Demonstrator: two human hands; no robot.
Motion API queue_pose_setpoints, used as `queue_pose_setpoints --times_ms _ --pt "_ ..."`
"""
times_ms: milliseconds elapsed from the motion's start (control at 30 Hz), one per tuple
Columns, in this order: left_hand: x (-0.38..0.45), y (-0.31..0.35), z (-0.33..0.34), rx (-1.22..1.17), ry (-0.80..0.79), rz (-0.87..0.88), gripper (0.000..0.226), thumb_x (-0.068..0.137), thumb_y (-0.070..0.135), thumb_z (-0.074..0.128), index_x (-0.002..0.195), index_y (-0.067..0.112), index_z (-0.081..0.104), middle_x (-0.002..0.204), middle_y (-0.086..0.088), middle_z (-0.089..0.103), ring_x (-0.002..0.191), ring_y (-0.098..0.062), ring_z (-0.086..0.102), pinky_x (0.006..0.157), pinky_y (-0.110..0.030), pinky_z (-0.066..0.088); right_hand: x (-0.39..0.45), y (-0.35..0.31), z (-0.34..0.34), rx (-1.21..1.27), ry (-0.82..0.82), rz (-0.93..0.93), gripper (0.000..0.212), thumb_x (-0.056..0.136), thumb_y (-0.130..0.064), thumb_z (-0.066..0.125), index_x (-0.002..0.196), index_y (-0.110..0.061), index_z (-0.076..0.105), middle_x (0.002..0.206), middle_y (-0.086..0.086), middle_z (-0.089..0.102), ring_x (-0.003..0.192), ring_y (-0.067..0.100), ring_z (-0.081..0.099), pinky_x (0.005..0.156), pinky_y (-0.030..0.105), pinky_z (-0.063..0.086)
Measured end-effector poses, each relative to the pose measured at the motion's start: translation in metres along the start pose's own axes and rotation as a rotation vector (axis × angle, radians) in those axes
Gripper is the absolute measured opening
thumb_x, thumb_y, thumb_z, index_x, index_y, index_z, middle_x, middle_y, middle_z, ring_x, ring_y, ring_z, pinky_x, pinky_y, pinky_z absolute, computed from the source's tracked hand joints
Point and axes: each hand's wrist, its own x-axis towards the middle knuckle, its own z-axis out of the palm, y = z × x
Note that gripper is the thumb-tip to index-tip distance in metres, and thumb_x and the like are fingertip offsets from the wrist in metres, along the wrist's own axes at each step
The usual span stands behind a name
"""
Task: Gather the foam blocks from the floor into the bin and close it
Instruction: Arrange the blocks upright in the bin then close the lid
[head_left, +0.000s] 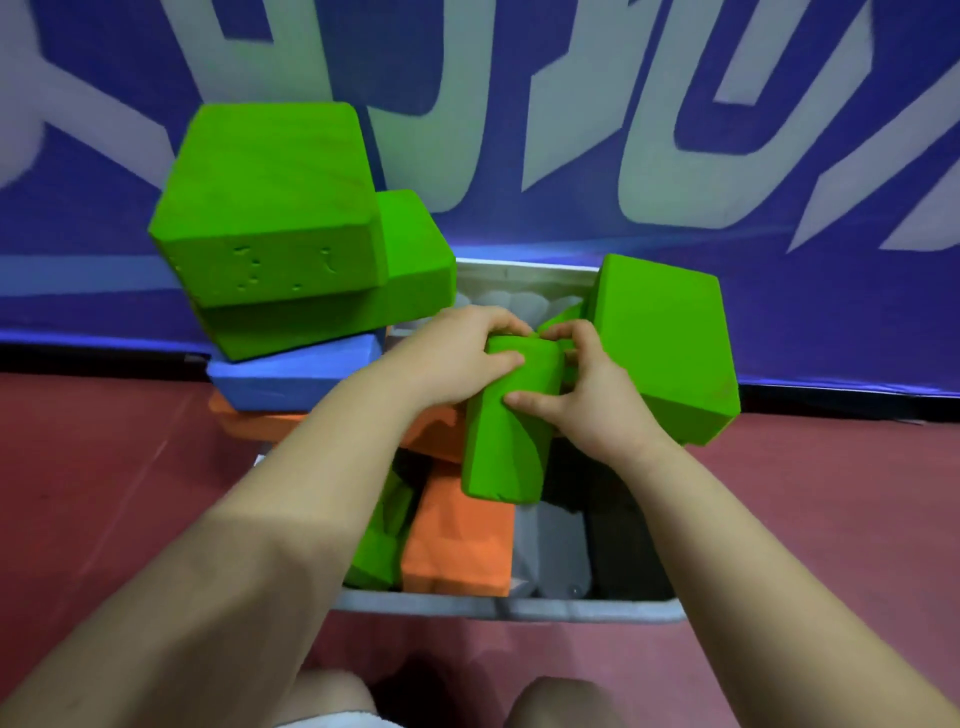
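I see both of the person's bare hands meeting over a pale grey bin (506, 609) on a red floor (810, 519). Between them is a bright green foam block (506, 436), long, with rounded edges and a matte, slightly mottled surface. It lies tilted over the middle of the bin, its near end resting on the blocks packed below. The left hand (457, 356) curls round the block's far left corner, thumb on its top face. The right hand (582, 395) grasps its far right side, thumb pressed on top and fingers bent round the end.

Inside the bin I make out an orange block (457, 540) near the front, a green block (379, 540) wedged at its left, a grey block (556, 551) to its right and a black block (618, 525) beyond that. The bin's far inner wall shows pale and ribbed.

Along the bin's left side a pile rises above the rim: an orange slab (260, 421) lowest, a blue block (291, 376) on it, then two large green blocks, the top one (270, 202) tilted on the lower one (363, 306). At the bin's right far corner another large green block (670, 348) leans, touching the right hand's side. Behind everything hangs a blue banner (519, 104) with big pale lettering.
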Motion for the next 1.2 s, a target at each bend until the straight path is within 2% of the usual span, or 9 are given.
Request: queue_pose_setpoints --times_ms 133,267,400,567,700,800,933,1067,1200 --pt "0.008 0.026 -0.027 0.016 0.068 0.032 0.040 0.087 0.025 0.063 0.126 0.026 0.059 0.121 0.001 0.064 0.104 -0.014 0.055 0.074 -0.013 0.030 0.013 -0.018 -0.020 0.092 0.075 -0.023 0.066 0.063 -0.028 0.086 0.115 -0.022 0.045 0.104 -0.002 0.058 0.095 0.023 0.063 0.083 0.042 0.053" --pt "0.025 0.054 -0.042 0.002 0.148 0.119 0.052 0.081 0.018 0.068 0.131 0.024 0.054 0.135 0.000 0.052 0.126 -0.016 0.048 0.106 -0.024 0.034 0.023 -0.030 -0.047 0.224 0.215 -0.015 0.061 0.064 -0.028 0.085 0.107 -0.031 0.042 0.101 -0.007 0.059 0.087 0.026 0.066 0.076 0.047 0.055" --pt "0.042 0.082 -0.046 -0.223 0.234 0.168 0.074 0.077 0.022 0.074 0.142 0.022 0.038 0.141 -0.004 0.044 0.128 -0.018 0.046 0.108 -0.039 0.039 0.020 -0.034 -0.079 0.488 0.390 -0.022 0.055 0.072 -0.019 0.080 0.110 -0.025 0.041 0.114 0.002 0.056 0.086 0.020 0.065 0.065 0.041 0.060" --pt "0.056 0.084 -0.018 -0.182 0.111 0.109 0.081 0.075 0.040 0.075 0.143 0.027 0.033 0.147 0.000 0.036 0.135 -0.012 0.035 0.102 -0.016 0.024 0.015 -0.005 -0.095 0.742 0.555 -0.001 0.049 0.077 -0.010 0.075 0.103 -0.027 0.038 0.113 0.002 0.049 0.082 0.010 0.066 0.056 0.023 0.057" --pt "0.062 0.084 0.009 -0.114 0.086 0.181 0.085 0.072 0.028 0.079 0.145 0.025 0.035 0.149 -0.003 0.034 0.138 -0.013 0.032 0.101 -0.009 0.017 0.012 0.030 -0.100 0.702 0.533 0.068 0.051 0.076 -0.014 0.077 0.107 -0.020 0.036 0.113 0.007 0.051 0.085 0.007 0.064 0.072 0.024 0.055" --pt "0.067 0.089 0.018 -0.055 0.082 0.221 0.085 0.071 0.024 0.080 0.143 0.029 0.036 0.153 0.000 0.029 0.141 -0.013 0.027 0.106 -0.012 0.015 0.006 0.049 -0.108 0.550 0.507 0.073 0.058 0.071 -0.017 0.081 0.107 -0.014 0.036 0.115 0.005 0.050 0.096 0.009 0.058 0.076 0.011 0.048" --pt "0.072 0.098 0.033 0.004 0.068 0.282 0.084 0.071 0.023 0.080 0.143 0.030 0.037 0.153 0.002 0.029 0.144 -0.015 0.021 0.114 -0.023 0.013 -0.005 0.073 -0.120 0.505 0.470 0.066 0.072 0.065 -0.019 0.084 0.118 -0.022 0.036 0.125 0.007 0.053 0.106 0.015 0.061 0.088 0.027 0.052" --pt "0.075 0.098 0.049 0.037 0.053 0.307 0.082 0.072 0.024 0.078 0.143 0.031 0.037 0.153 0.004 0.030 0.145 -0.017 0.017 0.116 -0.026 0.012 -0.011 0.093 -0.122 0.432 0.397 0.089 0.091 0.058 -0.043 0.085 0.133 -0.046 0.033 0.124 0.000 0.058 0.110 0.012 0.061 0.095 0.041 0.051" --pt "0.076 0.087 0.062 0.106 -0.006 0.311 0.081 0.072 0.023 0.078 0.142 0.030 0.037 0.154 0.003 0.027 0.146 -0.018 0.014 0.116 -0.027 0.011 -0.015 0.107 -0.111 0.373 0.341 0.134 0.084 0.054 -0.053 0.078 0.127 -0.040 0.039 0.121 -0.005 0.061 0.110 0.011 0.061 0.095 0.044 0.050"
